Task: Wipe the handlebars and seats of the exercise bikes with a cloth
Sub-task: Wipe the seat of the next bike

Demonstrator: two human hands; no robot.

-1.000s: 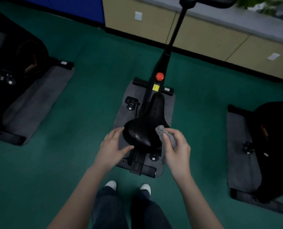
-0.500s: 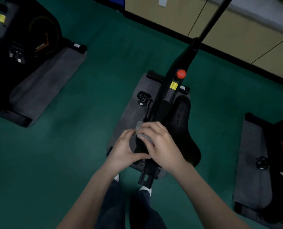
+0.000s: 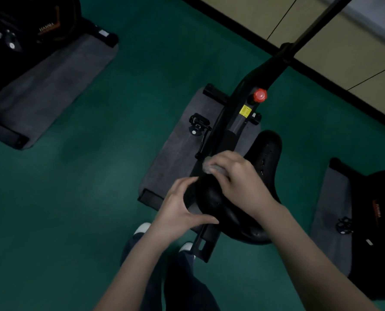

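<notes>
The right hand [image 3: 238,178], its fingers curled around the grey cloth [image 3: 211,168], has swept from the right edge of the black seat [image 3: 261,176] across to its left side. The left hand [image 3: 178,209] still steadies the near-left rim, fingers loosely spread. The seat looks nearly wiped; the handlebars probably come next.

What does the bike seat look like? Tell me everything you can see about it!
The seat is black and smooth, maybe padded plastic or vinyl, with small holes along its top. It is wide at the end near the person and narrows away from them. It sits above a grey mat. The right hand presses a grey cloth onto its left side, and the left hand cups its left edge.
</notes>
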